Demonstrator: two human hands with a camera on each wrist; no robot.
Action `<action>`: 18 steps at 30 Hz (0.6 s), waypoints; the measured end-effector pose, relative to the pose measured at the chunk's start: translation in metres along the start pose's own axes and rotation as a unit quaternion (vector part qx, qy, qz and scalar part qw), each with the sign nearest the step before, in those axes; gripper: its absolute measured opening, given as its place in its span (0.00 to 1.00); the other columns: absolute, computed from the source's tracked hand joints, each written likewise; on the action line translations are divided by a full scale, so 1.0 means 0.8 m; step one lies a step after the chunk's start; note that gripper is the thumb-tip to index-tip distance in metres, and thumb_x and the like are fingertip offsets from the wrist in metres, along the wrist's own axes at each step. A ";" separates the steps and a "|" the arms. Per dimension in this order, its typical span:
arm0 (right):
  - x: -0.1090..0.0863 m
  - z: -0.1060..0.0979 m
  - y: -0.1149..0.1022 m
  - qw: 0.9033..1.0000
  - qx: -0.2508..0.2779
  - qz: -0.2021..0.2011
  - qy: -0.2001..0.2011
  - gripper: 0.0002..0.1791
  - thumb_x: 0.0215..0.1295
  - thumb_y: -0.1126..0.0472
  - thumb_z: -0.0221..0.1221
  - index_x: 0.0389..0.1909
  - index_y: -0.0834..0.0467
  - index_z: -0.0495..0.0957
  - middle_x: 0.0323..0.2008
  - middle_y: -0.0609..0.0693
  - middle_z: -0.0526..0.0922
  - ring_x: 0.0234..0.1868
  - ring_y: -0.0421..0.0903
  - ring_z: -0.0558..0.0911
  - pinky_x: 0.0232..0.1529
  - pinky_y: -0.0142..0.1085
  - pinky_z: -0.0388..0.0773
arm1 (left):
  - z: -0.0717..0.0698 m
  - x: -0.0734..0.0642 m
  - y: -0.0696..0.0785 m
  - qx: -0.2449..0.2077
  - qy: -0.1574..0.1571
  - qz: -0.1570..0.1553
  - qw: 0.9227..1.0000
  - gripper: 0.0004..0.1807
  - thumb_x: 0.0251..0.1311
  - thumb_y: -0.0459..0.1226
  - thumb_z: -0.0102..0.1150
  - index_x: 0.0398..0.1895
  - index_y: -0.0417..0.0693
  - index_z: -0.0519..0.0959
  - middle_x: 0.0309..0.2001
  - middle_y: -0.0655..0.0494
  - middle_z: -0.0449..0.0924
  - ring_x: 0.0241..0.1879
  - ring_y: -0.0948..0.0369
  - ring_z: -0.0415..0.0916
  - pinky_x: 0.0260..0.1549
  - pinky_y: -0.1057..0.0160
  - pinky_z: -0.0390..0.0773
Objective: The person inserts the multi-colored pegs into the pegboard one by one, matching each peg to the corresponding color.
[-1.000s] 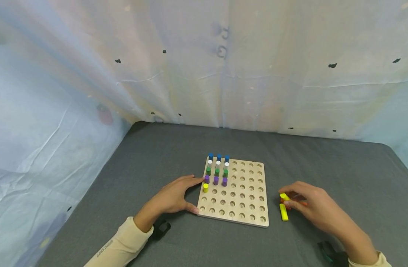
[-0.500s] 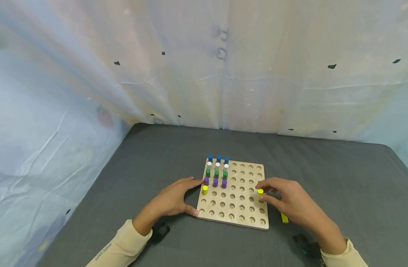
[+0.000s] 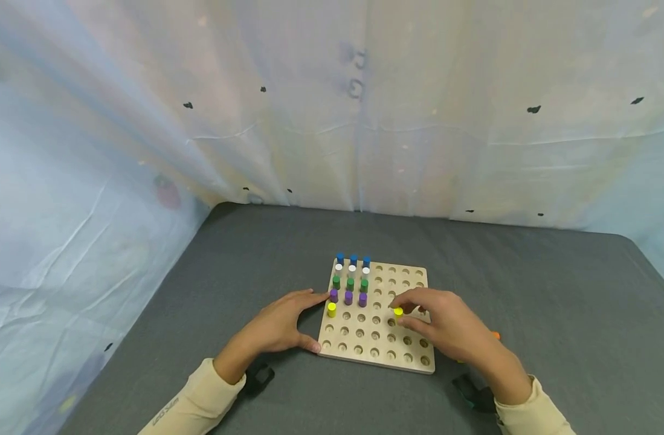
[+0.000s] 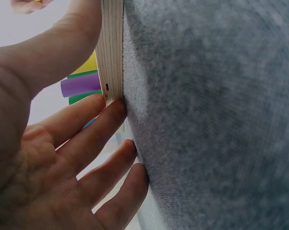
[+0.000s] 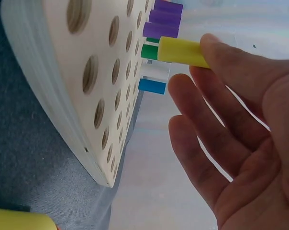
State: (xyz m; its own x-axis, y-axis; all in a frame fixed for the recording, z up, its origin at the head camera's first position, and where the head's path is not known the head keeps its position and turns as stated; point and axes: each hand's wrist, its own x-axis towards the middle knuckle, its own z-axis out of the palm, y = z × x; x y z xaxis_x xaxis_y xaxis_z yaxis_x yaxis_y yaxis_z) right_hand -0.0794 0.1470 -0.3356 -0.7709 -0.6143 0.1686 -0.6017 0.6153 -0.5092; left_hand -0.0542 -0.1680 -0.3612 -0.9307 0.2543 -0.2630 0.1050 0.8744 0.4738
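Observation:
In the head view, a square wooden pegboard [image 3: 367, 342] lies flat. Upright pegs fill the back of its left columns: blue pegs [image 3: 353, 260], white pegs [image 3: 352, 270], green pegs [image 3: 350, 284] and purple pegs [image 3: 348, 298]. One yellow peg [image 3: 332, 310] stands before them at the left edge. My left hand [image 3: 280, 323] rests against the board's left side, thumb near the front corner and fingers extended along the edge. My right hand [image 3: 446, 317] pinches another yellow peg [image 5: 183, 51] between thumb and fingers, above the board's right half. The peg's lower end is apart from the holes.
Right of the board, an orange peg [image 3: 496, 335] shows partly behind my right forearm. A loose yellow peg [image 5: 20, 219] lies on the dark grey cloth [image 3: 288, 241], mostly hidden in the head view. A pale curtain [image 3: 419, 169] hangs behind the table.
My right hand has picked up a yellow peg from the loose pile and carried it leftward over the board. The left hand has stayed at the board's edge.

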 end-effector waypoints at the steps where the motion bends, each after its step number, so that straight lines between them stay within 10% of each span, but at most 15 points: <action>1: 0.000 0.000 0.000 1.000 0.000 0.001 -0.002 0.14 0.61 0.57 0.68 0.48 0.46 0.84 0.42 0.36 0.85 0.42 0.37 0.84 0.36 0.33 0.78 | 0.000 0.000 0.001 0.000 -0.001 -0.001 1.000 0.54 0.38 0.53 0.80 0.74 0.65 0.66 0.75 0.47 0.62 0.75 0.47 0.59 0.66 0.37 0.64; 18: 0.016 0.010 -0.013 1.000 -0.007 -0.014 -0.006 0.13 0.61 0.57 0.69 0.47 0.46 0.84 0.42 0.36 0.86 0.41 0.37 0.84 0.40 0.35 0.80 | 0.000 -0.001 0.001 -0.010 0.006 0.003 1.000 0.53 0.38 0.52 0.81 0.73 0.64 0.66 0.74 0.47 0.64 0.74 0.46 0.60 0.65 0.37 0.65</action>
State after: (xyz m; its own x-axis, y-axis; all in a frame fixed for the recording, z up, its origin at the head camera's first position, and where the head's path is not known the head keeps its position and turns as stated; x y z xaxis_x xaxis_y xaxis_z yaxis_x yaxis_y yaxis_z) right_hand -0.0815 0.1287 -0.3347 -0.7505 -0.6379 0.1726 -0.6265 0.6036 -0.4932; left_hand -0.0535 -0.1670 -0.3608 -0.9344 0.2534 -0.2502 0.1025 0.8643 0.4923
